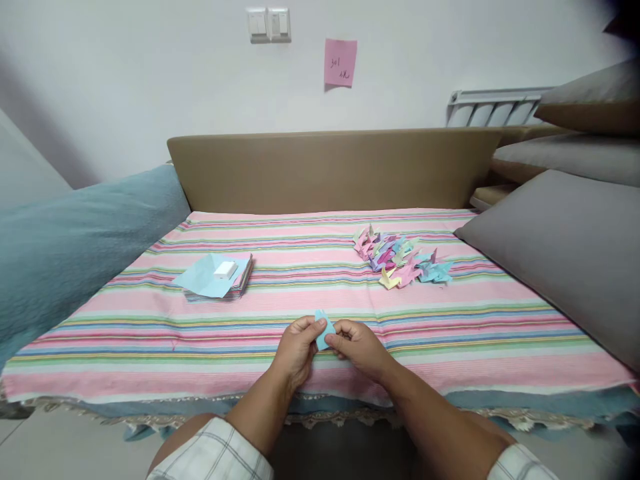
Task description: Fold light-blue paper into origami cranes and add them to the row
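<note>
- I see the left hand [295, 347] pinching a small folded blue paper [324, 333] with its thumb on top.
- The right hand [363, 348] pinches the same paper from the other side, so I have both hands close together on it.
- The blue paper is held near the front edge of the striped cloth [300, 267], in the middle of my view.
- Over on the left, I can see a stack of paper [245, 281]. A loose blue sheet [200, 275] lies on it, and a little white block [225, 270] sits on the sheet.
- Over on the right, I see a bunch of folded paper birds [407, 272] in pink, purple, yellow, green and blue.
- I see a big gray cushion [560, 253] beside them.
</note>
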`<control>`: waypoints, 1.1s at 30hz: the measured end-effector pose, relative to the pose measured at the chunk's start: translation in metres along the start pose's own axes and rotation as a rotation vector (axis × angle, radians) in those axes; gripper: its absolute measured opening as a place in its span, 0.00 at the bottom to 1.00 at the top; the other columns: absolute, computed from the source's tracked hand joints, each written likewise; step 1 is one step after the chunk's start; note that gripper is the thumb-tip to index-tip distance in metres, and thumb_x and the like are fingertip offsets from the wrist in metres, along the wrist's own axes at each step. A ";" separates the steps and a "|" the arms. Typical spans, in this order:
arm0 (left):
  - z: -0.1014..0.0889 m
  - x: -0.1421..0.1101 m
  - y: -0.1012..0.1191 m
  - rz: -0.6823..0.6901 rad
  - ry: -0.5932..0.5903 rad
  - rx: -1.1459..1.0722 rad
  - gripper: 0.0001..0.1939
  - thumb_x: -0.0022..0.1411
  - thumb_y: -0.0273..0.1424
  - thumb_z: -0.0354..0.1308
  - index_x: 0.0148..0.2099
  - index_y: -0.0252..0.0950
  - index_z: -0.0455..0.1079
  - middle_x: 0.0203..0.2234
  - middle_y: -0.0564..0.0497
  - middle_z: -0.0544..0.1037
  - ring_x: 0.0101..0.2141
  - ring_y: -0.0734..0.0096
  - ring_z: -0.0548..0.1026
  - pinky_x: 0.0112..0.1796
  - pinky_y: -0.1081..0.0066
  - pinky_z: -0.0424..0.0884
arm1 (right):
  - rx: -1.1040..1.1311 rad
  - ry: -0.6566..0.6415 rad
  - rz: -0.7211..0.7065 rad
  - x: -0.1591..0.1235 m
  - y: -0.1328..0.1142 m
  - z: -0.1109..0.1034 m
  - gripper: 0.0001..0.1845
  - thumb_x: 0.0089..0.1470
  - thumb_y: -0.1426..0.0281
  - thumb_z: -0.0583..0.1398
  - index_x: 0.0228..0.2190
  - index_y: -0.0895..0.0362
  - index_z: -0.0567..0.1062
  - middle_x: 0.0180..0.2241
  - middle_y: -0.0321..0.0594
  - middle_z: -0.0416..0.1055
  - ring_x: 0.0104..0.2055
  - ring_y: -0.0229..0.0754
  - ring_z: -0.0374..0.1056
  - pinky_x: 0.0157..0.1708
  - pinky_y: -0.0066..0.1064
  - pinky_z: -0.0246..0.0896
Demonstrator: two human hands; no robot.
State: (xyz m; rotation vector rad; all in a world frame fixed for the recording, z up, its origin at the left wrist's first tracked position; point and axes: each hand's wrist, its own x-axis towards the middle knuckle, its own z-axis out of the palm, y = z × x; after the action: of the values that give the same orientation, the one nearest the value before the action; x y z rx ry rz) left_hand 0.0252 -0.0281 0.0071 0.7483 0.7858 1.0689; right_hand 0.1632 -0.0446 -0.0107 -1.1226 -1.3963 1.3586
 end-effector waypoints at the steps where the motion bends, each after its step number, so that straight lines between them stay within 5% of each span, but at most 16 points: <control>1: 0.000 0.000 0.000 0.003 0.000 0.007 0.15 0.39 0.35 0.70 0.24 0.32 0.70 0.17 0.54 0.73 0.21 0.76 0.69 0.27 0.74 0.66 | 0.012 -0.018 0.008 0.000 0.000 0.000 0.18 0.46 0.55 0.61 0.26 0.57 0.68 0.18 0.29 0.61 0.20 0.32 0.57 0.22 0.25 0.54; 8: 0.001 -0.001 -0.003 -0.020 -0.129 0.063 0.17 0.46 0.38 0.66 0.21 0.33 0.63 0.11 0.55 0.67 0.13 0.77 0.63 0.16 0.75 0.58 | 0.001 -0.111 0.090 -0.003 0.002 0.003 0.17 0.46 0.56 0.61 0.25 0.59 0.73 0.22 0.35 0.70 0.21 0.33 0.60 0.22 0.25 0.55; 15: -0.001 0.000 -0.001 -0.027 -0.119 0.177 0.17 0.43 0.39 0.68 0.27 0.32 0.66 0.13 0.57 0.68 0.12 0.81 0.61 0.16 0.78 0.55 | -0.088 -0.096 0.082 -0.004 -0.001 0.005 0.15 0.46 0.60 0.60 0.22 0.59 0.75 0.23 0.37 0.73 0.20 0.33 0.62 0.23 0.25 0.56; 18: -0.004 0.000 -0.003 -0.018 -0.144 0.264 0.19 0.46 0.41 0.66 0.22 0.32 0.64 0.10 0.57 0.65 0.12 0.80 0.61 0.16 0.77 0.55 | -0.127 -0.099 0.063 -0.005 -0.003 0.006 0.14 0.47 0.61 0.60 0.22 0.59 0.76 0.22 0.37 0.73 0.21 0.34 0.63 0.24 0.25 0.57; 24: 0.000 0.000 -0.004 -0.042 -0.092 0.170 0.21 0.45 0.44 0.65 0.20 0.34 0.62 0.08 0.58 0.62 0.10 0.79 0.59 0.15 0.75 0.56 | -0.170 -0.088 -0.001 -0.003 -0.005 0.009 0.12 0.47 0.64 0.59 0.21 0.59 0.76 0.21 0.35 0.73 0.22 0.35 0.64 0.25 0.26 0.58; 33: -0.003 0.005 0.006 -0.030 0.034 0.213 0.24 0.43 0.50 0.64 0.26 0.31 0.68 0.11 0.56 0.65 0.12 0.79 0.62 0.15 0.77 0.55 | -0.084 -0.119 0.098 -0.005 -0.002 0.008 0.13 0.46 0.62 0.60 0.23 0.59 0.75 0.23 0.37 0.74 0.22 0.35 0.65 0.26 0.26 0.59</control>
State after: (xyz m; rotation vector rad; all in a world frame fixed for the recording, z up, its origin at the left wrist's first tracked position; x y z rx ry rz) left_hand 0.0213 -0.0215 0.0092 0.8974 0.9475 0.9821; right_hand 0.1562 -0.0513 -0.0091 -1.1956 -1.5128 1.4680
